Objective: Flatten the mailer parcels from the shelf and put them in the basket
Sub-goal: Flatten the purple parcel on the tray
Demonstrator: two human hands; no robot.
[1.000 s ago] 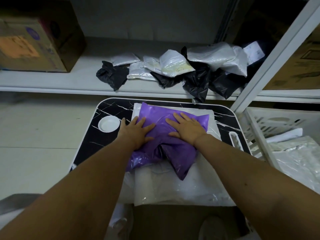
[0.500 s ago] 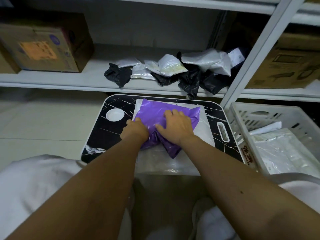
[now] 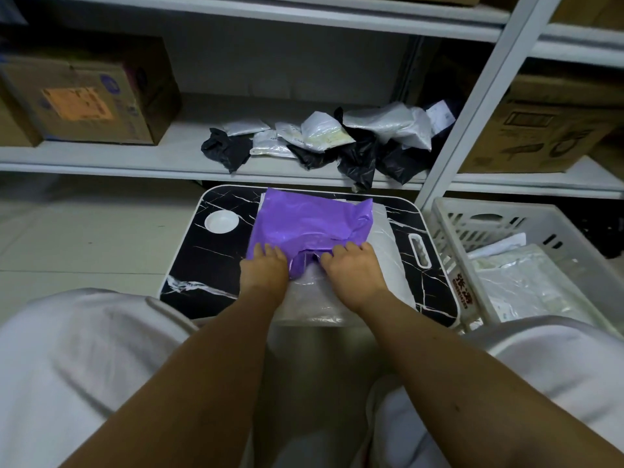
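A purple mailer [image 3: 310, 221] lies on a larger white mailer [image 3: 388, 258] on the small black marble-pattern table [image 3: 202, 265]. My left hand [image 3: 265, 270] and my right hand [image 3: 354, 266] sit side by side at the purple mailer's near edge, with fingers curled over that edge and gripping it. A bunched fold of purple plastic shows between the two hands. Several black and white mailers [image 3: 337, 140] lie in a heap on the shelf [image 3: 135, 157] behind the table. The white slatted basket [image 3: 449, 228] stands to the right of the table and holds flat silvery mailers [image 3: 526, 282].
A cardboard box [image 3: 87, 99] stands on the shelf at the left, another box [image 3: 547, 130] in the bay at the right. A white shelf upright [image 3: 472, 103] rises between table and basket. A round white recess [image 3: 221, 221] marks the table's left side. Tiled floor lies to the left.
Both hands slid from the middle of the purple mailer back to its near edge, and their flat fingers have curled onto it. The view pulled back and my lap came into view.
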